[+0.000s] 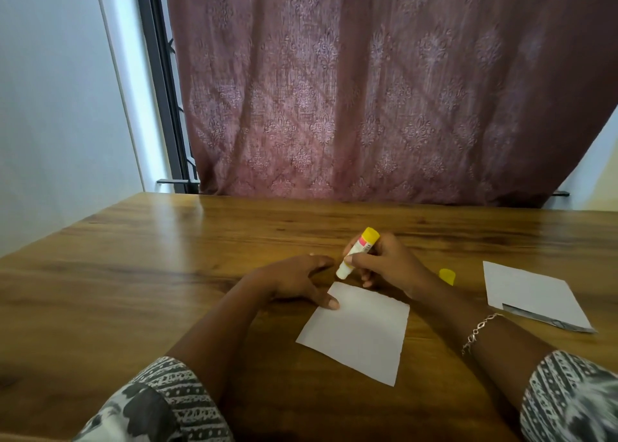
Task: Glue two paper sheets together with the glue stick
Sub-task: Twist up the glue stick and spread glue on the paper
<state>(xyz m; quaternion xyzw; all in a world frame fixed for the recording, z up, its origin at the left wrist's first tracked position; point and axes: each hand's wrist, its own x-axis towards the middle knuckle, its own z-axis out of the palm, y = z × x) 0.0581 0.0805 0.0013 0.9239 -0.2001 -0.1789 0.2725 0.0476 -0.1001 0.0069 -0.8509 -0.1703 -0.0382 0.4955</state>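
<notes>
Hovering over paper sheet [357, 331] corner: glue stick [356, 252], right hand [388, 262].

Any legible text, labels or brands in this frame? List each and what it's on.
Nothing can be read.
Glue stick in the right hand: pink label band with dark print, too blurred to read.
Paper sheet under the left hand: blank.
Second sheet at right: no print visible.
</notes>
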